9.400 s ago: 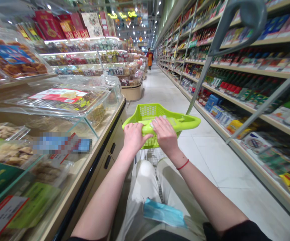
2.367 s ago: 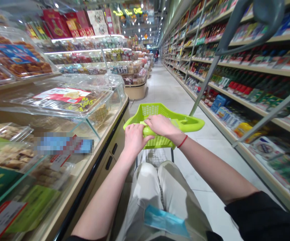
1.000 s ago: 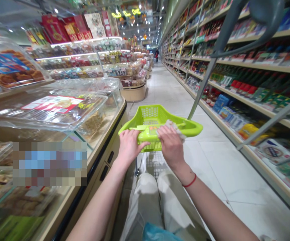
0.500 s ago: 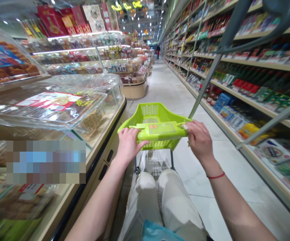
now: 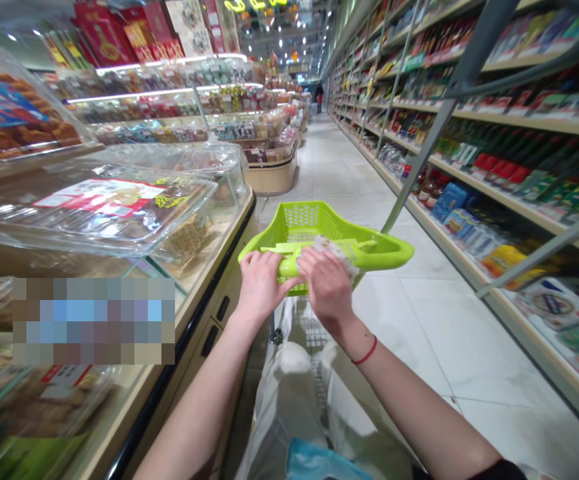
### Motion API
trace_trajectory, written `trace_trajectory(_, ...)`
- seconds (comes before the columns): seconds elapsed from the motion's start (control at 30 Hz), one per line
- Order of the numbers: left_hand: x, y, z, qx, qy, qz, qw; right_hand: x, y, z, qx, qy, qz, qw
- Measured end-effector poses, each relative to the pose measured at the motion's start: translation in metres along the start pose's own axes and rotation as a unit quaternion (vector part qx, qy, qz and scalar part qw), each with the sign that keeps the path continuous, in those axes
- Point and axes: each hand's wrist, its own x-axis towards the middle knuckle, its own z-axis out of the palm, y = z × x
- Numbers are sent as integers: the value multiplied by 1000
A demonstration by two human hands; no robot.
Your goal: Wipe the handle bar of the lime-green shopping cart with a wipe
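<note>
A lime-green shopping cart (image 5: 389,255) stands in front of me, its handle bar crossing the near side. My left hand (image 5: 261,283) is wrapped round the left part of the handle, thumb pointing inward. Near the handle's middle, my right hand (image 5: 327,280) presses a crumpled whitish wipe (image 5: 337,252) onto the bar. Its fingers are closed over the wipe and cover part of the handle's label. A light blue packet (image 5: 324,460) lies by my lap, partly cut off by the lower edge.
At left is a counter (image 5: 219,257) with plastic-boxed baked goods (image 5: 104,197). Tall shelves (image 5: 529,120) line the right, with a grey metal pole (image 5: 422,160) in front. A tiled aisle (image 5: 314,160) runs ahead, where a distant person (image 5: 319,97) stands.
My right hand has slid left with the wipe, from the handle's right end to its middle. The right end of the handle is now uncovered. My left hand keeps its grip.
</note>
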Motion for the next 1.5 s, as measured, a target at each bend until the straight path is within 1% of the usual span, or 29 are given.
trace_trajectory(0.07, 0, 0, 0, 3, -1, 0, 1000, 5, -7, 4, 2, -44, -51, 998)
trace_trajectory(0.13, 0, -1, 0, 3, -5, 1, 1000, 6, -4, 2, -10, -73, -68, 995)
trace_trajectory(0.2, 0, -3, -1, 2, -7, 3, 1000, 2, 9, -6, -25, -92, -80, 992)
trace_trajectory(0.33, 0, -5, -1, -10, 0, 9, 1000, -12, 48, -34, -11, -109, -104, 989)
trace_trajectory(0.4, 1, -5, -1, -16, 0, 11, 1000, -17, 64, -47, -2, -105, -86, 991)
trace_trajectory(0.47, 1, -4, 0, -18, -1, 11, 1000, -18, 71, -54, -5, -99, -62, 993)
trace_trajectory(0.57, 1, -3, 0, -16, 1, 10, 1000, -11, 64, -51, -9, -96, -55, 994)
trace_trajectory(0.73, 2, -2, 0, -5, -5, 8, 1000, 12, 27, -22, 23, -150, -95, 984)
trace_trajectory(0.83, 1, -2, 0, 0, -7, 7, 1000, 20, 15, -12, 36, -164, -114, 979)
trace_trajectory(0.93, 2, -3, -1, -3, -8, 8, 1000, 20, 22, -18, 48, -171, -119, 977)
trace_trajectory(1.13, 2, -3, -1, -16, -7, 8, 1000, 2, 73, -57, 73, -166, -84, 980)
trace_trajectory(1.2, 2, -2, 0, -18, -8, 5, 1000, -1, 82, -63, 77, -162, -78, 981)
trace_trajectory(1.23, 2, -2, 0, -19, -7, 3, 1000, -2, 83, -63, 75, -162, -77, 981)
trace_trajectory(1.3, 2, -1, 0, -18, -5, 2, 1000, 1, 76, -58, 69, -159, -84, 981)
trace_trajectory(1.4, 1, -1, 1, -10, -3, 5, 1000, 10, 53, -40, 66, -157, -119, 978)
trace_trajectory(1.5, 1, -2, 2, -1, 0, 7, 1000, 22, 32, -23, 65, -184, -143, 970)
